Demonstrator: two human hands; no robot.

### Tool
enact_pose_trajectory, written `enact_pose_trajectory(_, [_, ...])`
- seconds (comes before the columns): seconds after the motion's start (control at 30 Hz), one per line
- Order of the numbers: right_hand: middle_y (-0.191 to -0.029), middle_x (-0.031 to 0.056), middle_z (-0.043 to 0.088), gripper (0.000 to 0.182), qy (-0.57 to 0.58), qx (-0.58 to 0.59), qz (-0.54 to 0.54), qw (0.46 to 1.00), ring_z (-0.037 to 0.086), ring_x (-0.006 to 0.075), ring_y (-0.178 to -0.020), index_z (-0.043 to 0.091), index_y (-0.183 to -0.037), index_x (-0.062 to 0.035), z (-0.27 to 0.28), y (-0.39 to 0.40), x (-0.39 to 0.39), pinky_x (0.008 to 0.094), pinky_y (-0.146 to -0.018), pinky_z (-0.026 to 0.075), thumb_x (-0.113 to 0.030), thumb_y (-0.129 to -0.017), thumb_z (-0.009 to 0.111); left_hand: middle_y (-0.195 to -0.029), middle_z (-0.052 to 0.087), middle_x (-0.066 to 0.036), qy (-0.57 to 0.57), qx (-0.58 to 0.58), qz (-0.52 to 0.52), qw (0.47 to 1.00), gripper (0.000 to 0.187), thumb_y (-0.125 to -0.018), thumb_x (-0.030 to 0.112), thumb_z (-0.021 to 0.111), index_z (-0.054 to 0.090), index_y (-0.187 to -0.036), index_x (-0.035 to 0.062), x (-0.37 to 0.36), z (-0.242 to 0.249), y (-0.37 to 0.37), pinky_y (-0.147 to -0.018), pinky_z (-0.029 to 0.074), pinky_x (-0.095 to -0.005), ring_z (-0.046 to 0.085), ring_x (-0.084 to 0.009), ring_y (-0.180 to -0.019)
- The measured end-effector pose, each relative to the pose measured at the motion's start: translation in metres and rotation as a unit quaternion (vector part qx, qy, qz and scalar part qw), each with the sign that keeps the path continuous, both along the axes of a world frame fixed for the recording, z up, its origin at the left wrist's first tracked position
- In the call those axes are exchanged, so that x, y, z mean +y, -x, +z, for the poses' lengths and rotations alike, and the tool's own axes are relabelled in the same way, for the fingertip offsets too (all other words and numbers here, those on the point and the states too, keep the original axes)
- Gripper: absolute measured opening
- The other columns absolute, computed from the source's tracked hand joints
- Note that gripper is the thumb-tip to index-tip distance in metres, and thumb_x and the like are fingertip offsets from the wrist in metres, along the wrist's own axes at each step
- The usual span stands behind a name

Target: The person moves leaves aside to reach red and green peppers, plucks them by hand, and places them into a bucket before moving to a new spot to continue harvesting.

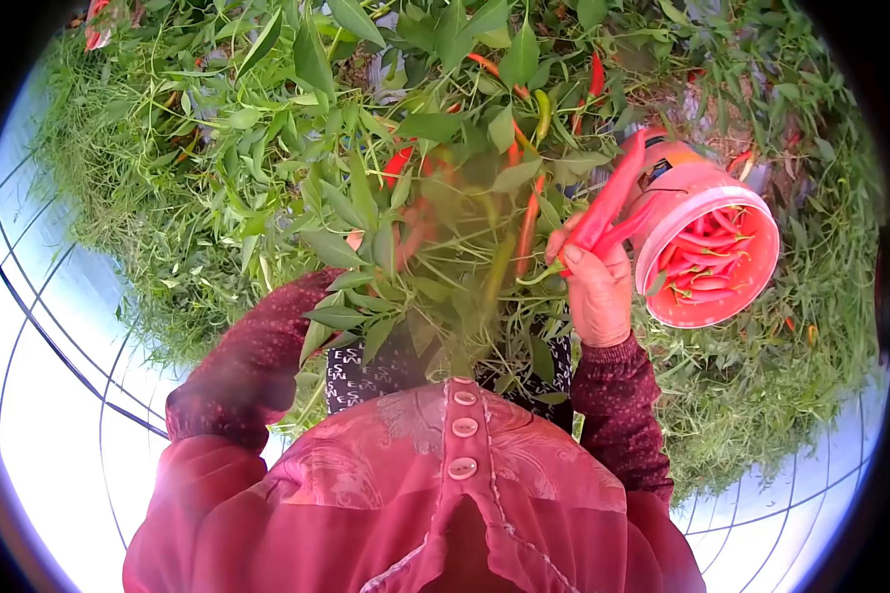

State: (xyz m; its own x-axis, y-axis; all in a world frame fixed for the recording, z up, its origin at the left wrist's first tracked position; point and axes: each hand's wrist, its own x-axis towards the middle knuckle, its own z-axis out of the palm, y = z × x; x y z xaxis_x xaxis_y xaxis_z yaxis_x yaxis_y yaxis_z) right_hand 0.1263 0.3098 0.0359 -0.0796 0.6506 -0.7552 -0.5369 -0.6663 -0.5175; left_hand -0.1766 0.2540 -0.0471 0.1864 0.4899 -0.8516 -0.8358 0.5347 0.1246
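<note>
Long red chili peppers [613, 203] are gripped in my right hand [599, 292], their tips pointing up and to the right. The thumb presses on them near the green stems. Just right of this hand is a pink-red bucket [646, 282], tipped toward me, with many picked red chilies [707, 252] inside. My left hand [410, 237] reaches into the chili plant [366, 193]; leaves and blur mostly hide it, so its fingers cannot be made out. Near it a red chili [398, 166] hangs among the leaves, and an orange-red one [529, 227] hangs between the hands.
Dense chili plants [237, 138] spread ahead and to both sides. A yellow-green chili [543, 114] and another red chili [596, 74] hang farther back. Stems and leaves rise close in front of my chest. Dark printed cloth [366, 374] covers my lap.
</note>
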Motion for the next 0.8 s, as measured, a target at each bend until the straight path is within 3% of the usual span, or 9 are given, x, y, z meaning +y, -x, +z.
enact_pose_trajectory(0.07, [-0.088, 0.0053, 0.061, 0.025, -0.035, 0.024, 0.02, 0.999, 0.058, 0.0119, -0.08, 0.053, -0.105, -0.0059, -0.017, 0.011, 0.018, 0.022, -0.06, 0.044, -0.006, -0.08, 0.057, -0.119, 0.047, -0.017, 0.087, -0.006, 0.019, 0.996, 0.036, -0.089, 0.021, 0.048, 0.045, -0.118, 0.0, -0.002, -0.009, 0.003, -0.099, 0.039, -0.0424, 0.04, -0.0321, -0.117])
enact_pose_trajectory(0.13, [-0.089, 0.0061, 0.062, 0.023, 0.035, 0.055, 0.063, 0.996, 0.059, 0.0132, -0.079, 0.053, -0.104, -0.0034, -0.024, 0.035, 0.038, 0.0235, -0.062, 0.045, -0.006, -0.081, 0.054, -0.112, 0.051, -0.013, -0.116, -0.182, 0.037, 0.976, 0.037, -0.083, 0.022, 0.058, 0.05, -0.113, 0.0019, 0.014, 0.025, -0.032, -0.094, 0.042, -0.0382, 0.046, -0.0288, -0.108])
enact_pose_trajectory(0.17, [-0.089, 0.0061, 0.062, 0.023, 0.032, 0.058, 0.06, 0.996, 0.059, 0.0132, -0.079, 0.053, -0.104, -0.0034, -0.027, 0.046, 0.043, 0.0235, -0.062, 0.045, -0.006, -0.081, 0.054, -0.103, 0.053, -0.008, 0.07, -0.232, 0.286, 0.927, 0.039, -0.078, 0.023, 0.065, 0.053, -0.11, 0.0041, 0.014, 0.023, -0.035, -0.089, 0.043, -0.0376, 0.049, -0.0249, -0.1])
enact_pose_trajectory(0.2, [-0.09, 0.0067, 0.062, 0.022, 0.027, 0.099, 0.077, 0.992, 0.06, 0.0136, -0.078, 0.053, -0.103, -0.0027, -0.029, 0.057, 0.048, 0.0241, -0.063, 0.046, -0.005, -0.081, 0.053, -0.103, 0.053, -0.008, 0.067, -0.23, 0.285, 0.928, 0.039, -0.078, 0.023, 0.065, 0.053, -0.11, 0.0041, 0.016, 0.022, -0.033, -0.089, 0.043, -0.0376, 0.049, -0.0249, -0.1])
enact_pose_trajectory(0.27, [-0.091, 0.0073, 0.062, 0.022, 0.025, 0.141, 0.096, 0.985, 0.06, 0.014, -0.078, 0.054, -0.102, -0.002, -0.029, 0.075, 0.054, 0.0248, -0.064, 0.047, -0.005, -0.081, 0.052, -0.1, 0.055, -0.006, -0.004, 0.004, -0.099, 0.995, 0.04, -0.078, 0.023, 0.064, 0.053, -0.112, 0.0058, 0.035, 0.04, -0.038, -0.091, 0.042, -0.0379, 0.048, -0.0237, -0.1])
enact_pose_trajectory(0.3, [-0.091, 0.007, 0.062, 0.022, 0.018, 0.141, 0.171, 0.975, 0.06, 0.0141, -0.078, 0.054, -0.101, -0.0023, -0.028, 0.08, 0.057, 0.0249, -0.065, 0.047, -0.004, -0.08, 0.052, -0.115, 0.051, -0.011, -0.219, -0.083, -0.107, 0.966, 0.048, -0.079, 0.023, 0.063, 0.048, -0.12, 0.005, 0.025, 0.014, -0.031, -0.098, 0.038, -0.0388, 0.043, -0.0261, -0.113])
enact_pose_trajectory(0.6, [-0.087, 0.0101, 0.062, 0.037, -0.006, -0.015, 0.237, 0.971, 0.061, 0.017, -0.077, 0.051, -0.111, 0.0004, -0.094, 0.12, 0.039, 0.0289, -0.069, 0.049, -0.004, -0.075, 0.052, -0.125, 0.045, -0.014, -0.063, -0.097, -0.016, 0.993, 0.053, -0.078, 0.021, 0.063, 0.043, -0.124, 0.0037, 0.01, -0.003, -0.019, -0.101, 0.035, -0.0399, 0.039, -0.0275, -0.12])
enact_pose_trajectory(0.63, [-0.084, 0.0132, 0.061, 0.037, -0.085, -0.157, 0.265, 0.948, 0.061, 0.0221, -0.072, 0.049, -0.111, 0.0032, -0.128, 0.128, 0.031, 0.0319, -0.065, 0.049, -0.006, -0.075, 0.054, -0.126, 0.044, -0.014, -0.053, -0.099, -0.011, 0.994, 0.054, -0.078, 0.021, 0.063, 0.043, -0.125, 0.0035, 0.007, -0.005, -0.016, -0.101, 0.034, -0.04, 0.038, -0.0277, -0.121])
enact_pose_trajectory(0.8, [-0.083, 0.0124, 0.06, 0.035, -0.052, -0.121, 0.278, 0.951, 0.06, 0.0198, -0.071, 0.05, -0.109, 0.0028, -0.097, 0.126, 0.033, 0.0307, -0.06, 0.048, -0.01, -0.077, 0.057, -0.131, 0.04, -0.015, 0.086, -0.139, -0.008, 0.987, 0.057, -0.078, 0.02, 0.063, 0.04, -0.127, 0.0028, -0.037, -0.059, 0.018, -0.103, 0.033, -0.0406, 0.036, -0.0285, -0.124])
